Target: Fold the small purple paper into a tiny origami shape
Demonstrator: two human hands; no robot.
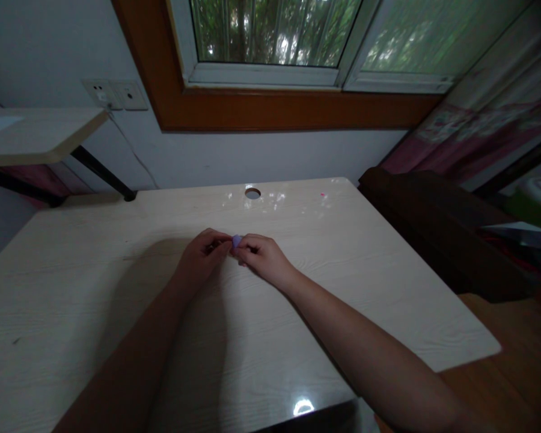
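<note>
Between my two hands, just above the middle of the pale wood-grain table (342,288), is a small purple piece (237,240). It is mostly covered by fingers, so its kind cannot be made out. My left hand (206,251) pinches it from the left with thumb and fingertips. From the right, my right hand (262,255) has its thumb and fingers closed on the same piece. The fingertips of both hands nearly meet around it.
Toward the table's far edge is a round cable hole (253,193), with a tiny pink speck (322,194) to its right. A raised shelf (40,135) on black legs stands at the back left. Dark wooden furniture (437,234) sits beyond the right edge. A dark-edged object (324,416) shows at the near edge.
</note>
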